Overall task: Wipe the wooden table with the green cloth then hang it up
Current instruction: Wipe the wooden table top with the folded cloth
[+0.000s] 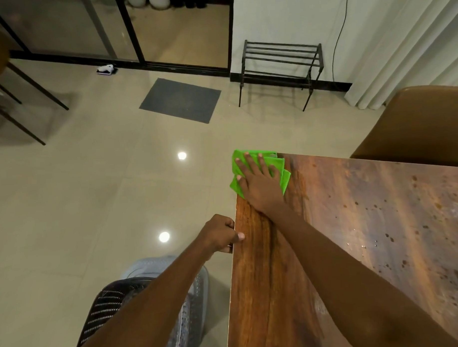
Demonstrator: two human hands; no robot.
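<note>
Your right hand (259, 184) presses flat, fingers spread, on the green cloth (285, 179) at the far left corner of the wooden table (354, 221). The speckled, likely unwiped top lies to its right. Your left hand (219, 236) seems to clutch the table's side edge.

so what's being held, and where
The left hand grips the side edge of the wooden table, thumb on top; the right hand only presses flat on the green cloth.

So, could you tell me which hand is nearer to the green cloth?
Right. The right hand presses flat on the green cloth; the left hand grips the table edge, apart from it.
</note>
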